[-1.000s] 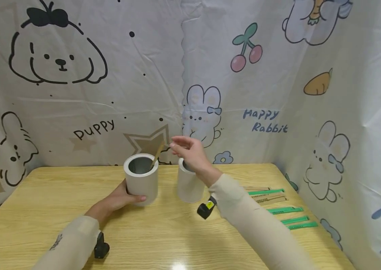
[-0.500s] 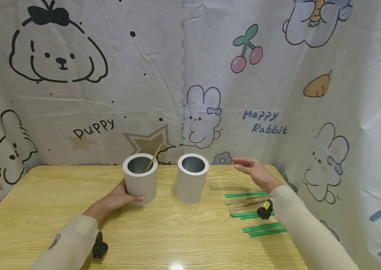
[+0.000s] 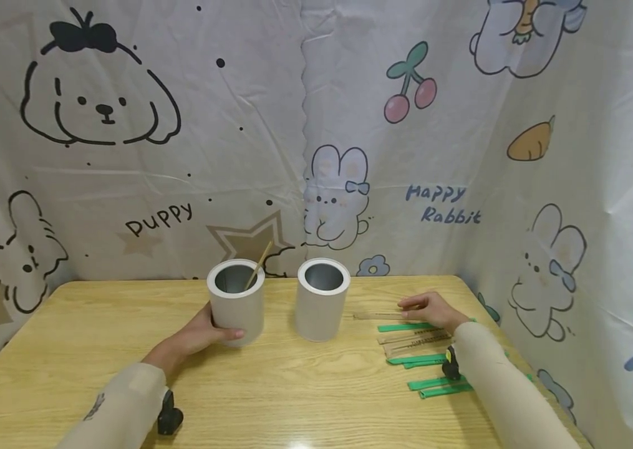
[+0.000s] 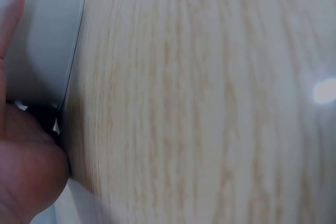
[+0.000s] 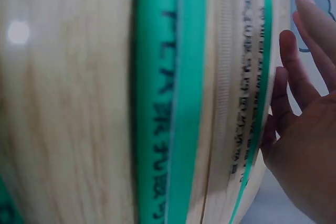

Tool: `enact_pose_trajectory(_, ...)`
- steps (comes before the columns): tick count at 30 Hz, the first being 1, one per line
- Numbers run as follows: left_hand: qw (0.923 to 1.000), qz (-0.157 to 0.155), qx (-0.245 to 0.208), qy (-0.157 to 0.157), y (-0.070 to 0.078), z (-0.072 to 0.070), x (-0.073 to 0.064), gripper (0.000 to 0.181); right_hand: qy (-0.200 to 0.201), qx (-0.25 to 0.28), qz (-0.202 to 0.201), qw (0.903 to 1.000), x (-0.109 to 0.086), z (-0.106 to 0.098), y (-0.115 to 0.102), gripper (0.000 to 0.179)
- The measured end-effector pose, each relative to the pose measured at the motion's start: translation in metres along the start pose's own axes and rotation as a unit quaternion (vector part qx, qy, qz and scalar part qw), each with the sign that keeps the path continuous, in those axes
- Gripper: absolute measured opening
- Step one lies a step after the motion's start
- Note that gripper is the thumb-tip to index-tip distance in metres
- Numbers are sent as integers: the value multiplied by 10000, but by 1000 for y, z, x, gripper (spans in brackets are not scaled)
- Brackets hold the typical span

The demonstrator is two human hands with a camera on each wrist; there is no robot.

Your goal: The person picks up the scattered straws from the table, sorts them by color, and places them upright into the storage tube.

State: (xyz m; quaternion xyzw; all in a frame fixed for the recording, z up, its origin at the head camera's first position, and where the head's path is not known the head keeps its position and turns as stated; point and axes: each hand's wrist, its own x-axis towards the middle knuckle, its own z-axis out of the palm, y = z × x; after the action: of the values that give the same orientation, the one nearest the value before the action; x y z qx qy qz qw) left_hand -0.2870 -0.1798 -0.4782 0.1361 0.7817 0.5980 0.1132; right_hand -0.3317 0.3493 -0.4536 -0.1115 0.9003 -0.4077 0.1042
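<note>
My left hand [image 3: 198, 335] grips the near side of a white cylindrical canister [image 3: 237, 312], its thumb [image 4: 11, 17] lying across the wall. A thin tan wrapped straw [image 3: 259, 265] leans inside it, the upper end sticking out over the rim. To the right stands a second white canister [image 3: 320, 312] with a dark grey inside. My right hand [image 3: 434, 310] hovers low over a row of wrapped straws, fingers loosely bent. Its fingertips are right at the farthest tan straw [image 3: 375, 316]. Printed green straws [image 5: 170, 98] and brown-paper ones [image 3: 406, 343] lie nearer me.
The pale wood tabletop [image 3: 305, 399] ends at a back edge close behind the canisters. Behind it and on the right hangs a cartoon-printed cloth [image 3: 249, 137]. The nearest green straws [image 3: 442, 391] lie under my right forearm.
My right hand has left the tan straw in the left canister, swung right past the second canister, and lowered to the straws on the table. The left hand keeps its grip.
</note>
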Motion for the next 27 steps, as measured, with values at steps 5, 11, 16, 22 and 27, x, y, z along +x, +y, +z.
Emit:
enact_pose_trajectory(5, 10000, -75, -21, 5, 0, 2, -1, 107, 111, -373, -267, 9989, 3, 6, 3, 29)
enact_pose_trajectory(11, 9999, -140, 35, 34, 2, 2, -3, 107, 216, -591, -371, 9973, 6, 10, -3, 12)
enact_pose_trajectory(16, 10000, -62, 24, -1, 1, 3, -2, 107, 570, -396, -185, 9974, 5, -1, -21, 16)
enact_pose_trajectory(22, 9999, -84, 59, 23, 1, 3, 0, 107, 1078, 1079, -187, 9881, -4, -23, -87, 27)
enact_pose_trajectory(27, 9997, -203, 145, 71, 1, 1, 1, 108, 1456, 3269, -991, 9285, -5, -17, -166, 24)
